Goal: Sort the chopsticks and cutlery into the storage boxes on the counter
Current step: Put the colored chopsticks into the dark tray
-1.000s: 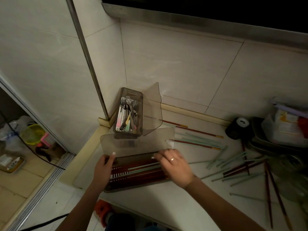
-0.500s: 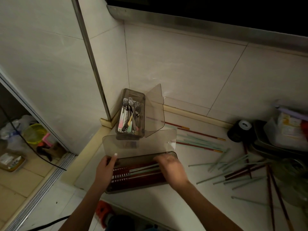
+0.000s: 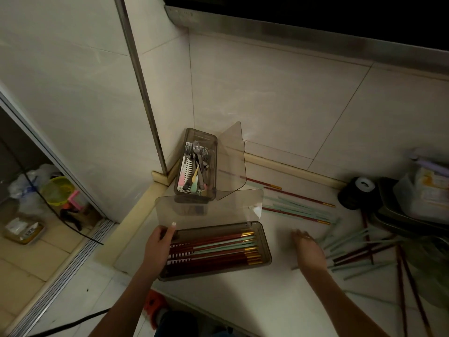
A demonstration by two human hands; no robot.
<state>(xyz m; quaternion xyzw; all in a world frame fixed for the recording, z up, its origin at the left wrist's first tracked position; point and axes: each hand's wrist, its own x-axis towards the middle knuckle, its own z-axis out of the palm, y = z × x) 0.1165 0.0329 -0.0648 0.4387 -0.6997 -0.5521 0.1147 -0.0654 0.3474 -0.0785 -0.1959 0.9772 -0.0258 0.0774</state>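
Both storage boxes, the long one (image 3: 264,242) and the upright one (image 3: 211,152), look like smoky, translucent plastic with glossy hinged lids. The forks (image 3: 198,152) inside shine as polished metal. The dark red chopsticks (image 3: 218,260) look lacquered, with gold metallic ends. The surface (image 3: 243,300) is pale, smooth and matt; the wall tiles (image 3: 267,98) have a soft sheen.

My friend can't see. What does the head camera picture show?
A left hand holds the end of an open chopstick box while the right hand reaches toward loose chopsticks on the counter. Behind stands an open cutlery box.
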